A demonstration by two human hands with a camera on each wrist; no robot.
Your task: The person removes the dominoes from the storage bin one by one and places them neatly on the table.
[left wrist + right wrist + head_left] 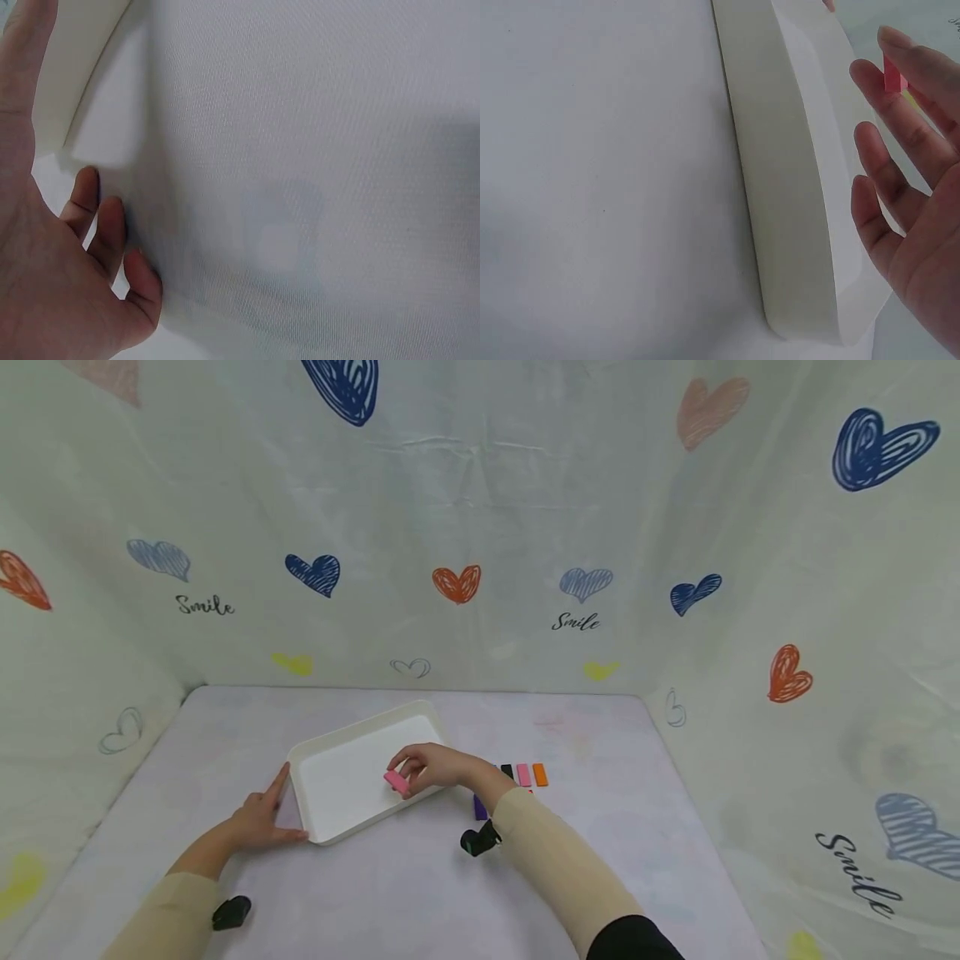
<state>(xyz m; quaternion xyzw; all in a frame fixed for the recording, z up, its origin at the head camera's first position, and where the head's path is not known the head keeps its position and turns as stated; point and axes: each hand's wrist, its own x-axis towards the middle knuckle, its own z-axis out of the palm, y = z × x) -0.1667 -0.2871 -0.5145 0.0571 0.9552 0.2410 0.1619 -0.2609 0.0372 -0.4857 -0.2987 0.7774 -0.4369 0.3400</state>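
Observation:
A white rectangular tray (345, 781) lies at an angle on the table. Over its inside, my right hand (435, 766) pinches a small pink block (397, 782) between thumb and fingers; the right wrist view shows the block (892, 73) at the fingertips, with the other fingers loosely bent. My left hand (258, 818) touches the tray's left end, thumb and index finger spread along its edge. In the left wrist view the remaining fingers of the left hand (52, 247) are bent near the table surface and hold nothing.
Right of the tray lie several small blocks: an orange one (540, 774), a pink one (523, 775), a black one (507, 771) and a purple one (480, 808), partly hidden by the right forearm. A heart-printed curtain (510, 527) hangs behind the table.

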